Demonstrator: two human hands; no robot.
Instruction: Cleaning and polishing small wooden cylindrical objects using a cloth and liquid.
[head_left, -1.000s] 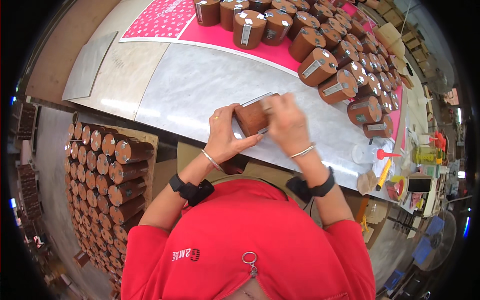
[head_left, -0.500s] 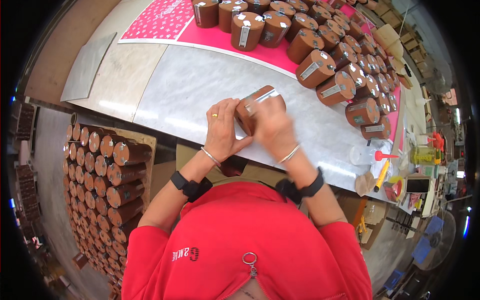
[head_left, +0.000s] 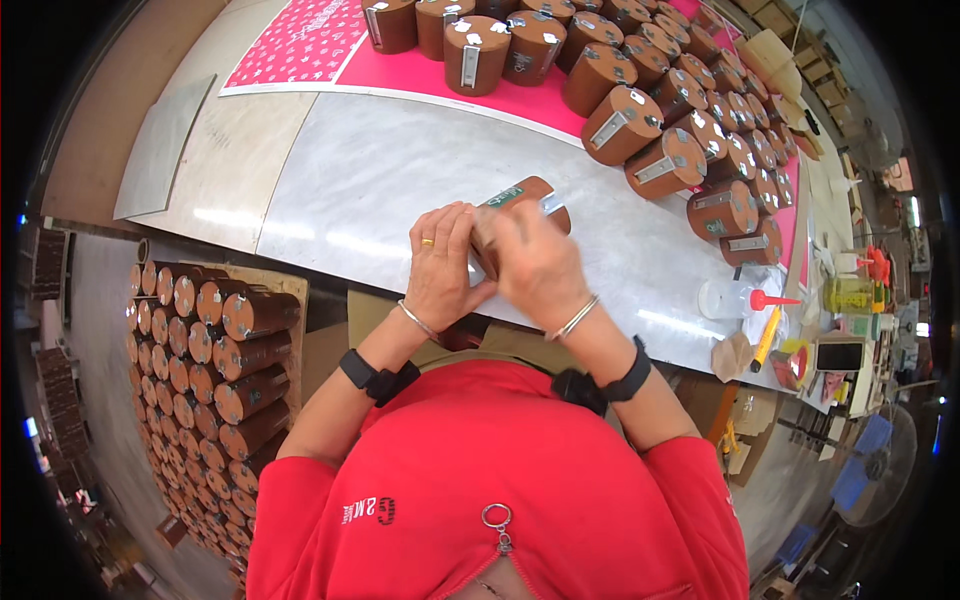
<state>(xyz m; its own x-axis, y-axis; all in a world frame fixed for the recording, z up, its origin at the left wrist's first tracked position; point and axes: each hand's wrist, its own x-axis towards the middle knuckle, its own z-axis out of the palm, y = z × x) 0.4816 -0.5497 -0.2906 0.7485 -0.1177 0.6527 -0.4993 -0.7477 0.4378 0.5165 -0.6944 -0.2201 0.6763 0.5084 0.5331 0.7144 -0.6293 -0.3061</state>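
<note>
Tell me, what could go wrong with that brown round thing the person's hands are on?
The brown cylinder has a curved side, so it might roll across the table if the left hand loosened.

The right hand is close to the shiny metal strip, so it might get scraped if it slipped.

A wide swing of the right arm might knock the clear bottle over on that side.
</note>
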